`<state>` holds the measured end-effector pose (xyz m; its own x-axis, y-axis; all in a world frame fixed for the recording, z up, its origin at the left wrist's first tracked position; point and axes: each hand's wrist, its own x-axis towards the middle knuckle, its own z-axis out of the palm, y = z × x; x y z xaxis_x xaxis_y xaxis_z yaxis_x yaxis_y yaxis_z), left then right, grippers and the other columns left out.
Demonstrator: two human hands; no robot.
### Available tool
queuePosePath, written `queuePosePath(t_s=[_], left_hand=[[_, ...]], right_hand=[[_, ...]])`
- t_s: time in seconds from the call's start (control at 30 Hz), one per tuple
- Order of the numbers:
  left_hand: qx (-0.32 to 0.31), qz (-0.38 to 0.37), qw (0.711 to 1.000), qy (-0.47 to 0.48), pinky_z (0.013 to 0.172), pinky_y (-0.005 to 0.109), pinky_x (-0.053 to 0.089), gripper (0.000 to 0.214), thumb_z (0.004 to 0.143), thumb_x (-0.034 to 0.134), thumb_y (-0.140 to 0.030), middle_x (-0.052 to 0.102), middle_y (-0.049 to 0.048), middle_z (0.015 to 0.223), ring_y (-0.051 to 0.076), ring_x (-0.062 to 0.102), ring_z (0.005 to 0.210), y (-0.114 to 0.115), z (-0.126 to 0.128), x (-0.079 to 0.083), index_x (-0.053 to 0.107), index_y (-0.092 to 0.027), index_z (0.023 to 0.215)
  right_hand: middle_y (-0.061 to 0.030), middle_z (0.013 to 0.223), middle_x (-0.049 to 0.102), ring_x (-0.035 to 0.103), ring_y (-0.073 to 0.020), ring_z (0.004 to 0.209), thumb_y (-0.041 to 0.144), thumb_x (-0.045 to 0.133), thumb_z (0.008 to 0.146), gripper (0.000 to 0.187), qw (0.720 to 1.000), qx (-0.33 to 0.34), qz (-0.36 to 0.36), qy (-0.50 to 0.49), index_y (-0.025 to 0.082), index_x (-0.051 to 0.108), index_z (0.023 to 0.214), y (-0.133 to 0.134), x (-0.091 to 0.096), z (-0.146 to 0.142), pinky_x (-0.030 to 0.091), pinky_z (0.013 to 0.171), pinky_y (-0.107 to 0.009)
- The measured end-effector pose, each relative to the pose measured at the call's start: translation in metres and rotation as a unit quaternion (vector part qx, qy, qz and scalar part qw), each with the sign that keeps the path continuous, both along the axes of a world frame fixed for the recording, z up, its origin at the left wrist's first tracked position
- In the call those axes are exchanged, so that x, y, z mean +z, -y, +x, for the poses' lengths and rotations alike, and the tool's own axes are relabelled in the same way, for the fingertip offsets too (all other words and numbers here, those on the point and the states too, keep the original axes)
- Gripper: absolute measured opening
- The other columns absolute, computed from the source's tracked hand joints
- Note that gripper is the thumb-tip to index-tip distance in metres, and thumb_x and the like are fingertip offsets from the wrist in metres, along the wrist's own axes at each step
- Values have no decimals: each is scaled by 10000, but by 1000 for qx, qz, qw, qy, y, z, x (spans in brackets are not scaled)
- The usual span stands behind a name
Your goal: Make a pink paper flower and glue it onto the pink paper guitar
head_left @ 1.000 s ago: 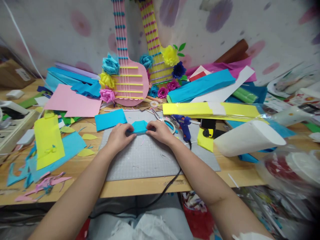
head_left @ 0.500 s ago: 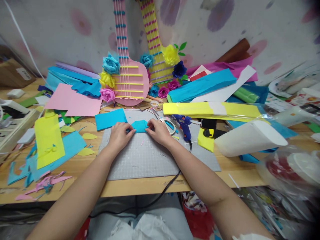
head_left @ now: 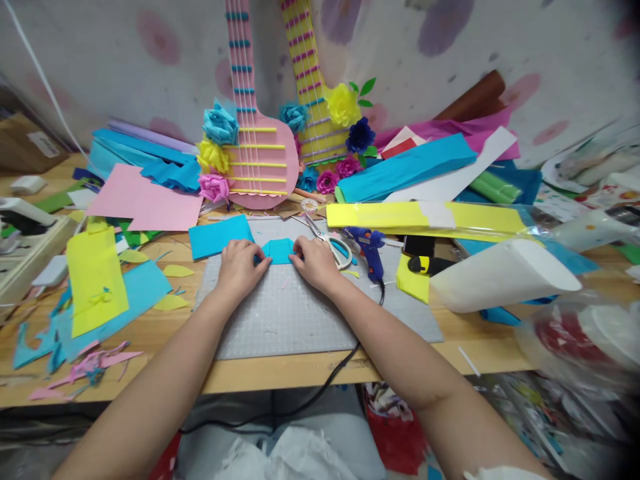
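Observation:
A small piece of blue crepe paper [head_left: 280,251] lies on the grey cutting mat [head_left: 285,320], its upper corners slanting inward. My left hand [head_left: 240,267] pinches its left end between thumb and fingers. At the right end, my right hand [head_left: 314,263] grips it the same way. Behind my left hand rests a larger blue paper rectangle [head_left: 217,237], partly off the mat. White-handled scissors [head_left: 337,252] lie just beyond my right hand, and a blue glue gun [head_left: 369,250] is a little farther right, its cord running toward the table's front edge.
Two paper guitars, one pink [head_left: 263,160] and one yellow [head_left: 313,120], lean on the wall with paper flowers. Yellow paper [head_left: 95,280] and pink scraps [head_left: 95,367] lie left. A wrapped yellow roll [head_left: 380,219] and a white roll [head_left: 505,277] lie right.
The view has shifted very slightly. Both hands stay on the small blue paper, whose upper edge looks a little flatter now.

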<state>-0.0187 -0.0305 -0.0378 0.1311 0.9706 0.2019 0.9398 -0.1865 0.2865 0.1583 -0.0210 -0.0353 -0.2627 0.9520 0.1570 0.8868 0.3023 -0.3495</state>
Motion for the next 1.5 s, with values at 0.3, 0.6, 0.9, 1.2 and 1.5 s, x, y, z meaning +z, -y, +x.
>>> queuePosePath(t_s=[0.3, 0.6, 0.9, 1.2, 1.5], left_hand=[[11, -11, 1000, -4, 815, 393, 348, 214, 766, 555, -393, 628, 76, 892, 265, 470, 944, -1, 1, 0, 628, -199, 710], [0, -2, 1000, 4, 848, 407, 309, 143, 786, 553, -325, 588, 72, 994, 269, 440, 1005, 0, 4, -1, 631, -250, 879], [-1, 25, 1000, 2, 911, 429, 272, 168, 774, 530, -318, 545, 82, 1018, 273, 412, 1032, 2, 13, 0, 666, -246, 842], [8, 41, 999, 5, 914, 429, 274, 243, 707, 611, -463, 533, 83, 1007, 277, 412, 1040, 0, 21, -2, 634, -229, 769], [23, -18, 999, 32, 943, 455, 266, 170, 724, 556, -242, 518, 69, 1048, 283, 399, 1080, 0, 10, -1, 661, -279, 853]], right_hand=[[-54, 852, 671, 559, -217, 853, 306, 523, 839, 130, 998, 10, 15, 60, 193, 574, 878, -1, 0, -2, 308, 725, -319], [-80, 881, 668, 554, -234, 866, 296, 507, 842, 142, 997, 23, 25, 74, 188, 580, 900, -1, -3, -3, 310, 744, -343], [-106, 928, 658, 537, -247, 899, 278, 453, 866, 184, 993, 40, 46, 99, 170, 576, 952, 0, -6, -3, 307, 775, -361], [-122, 952, 645, 522, -258, 926, 339, 486, 851, 228, 992, 42, 50, 112, 163, 572, 968, 2, -4, -5, 318, 804, -372], [-131, 974, 631, 499, -269, 942, 331, 470, 863, 241, 989, 52, 55, 128, 160, 564, 1004, 4, -3, -4, 320, 806, -384]])
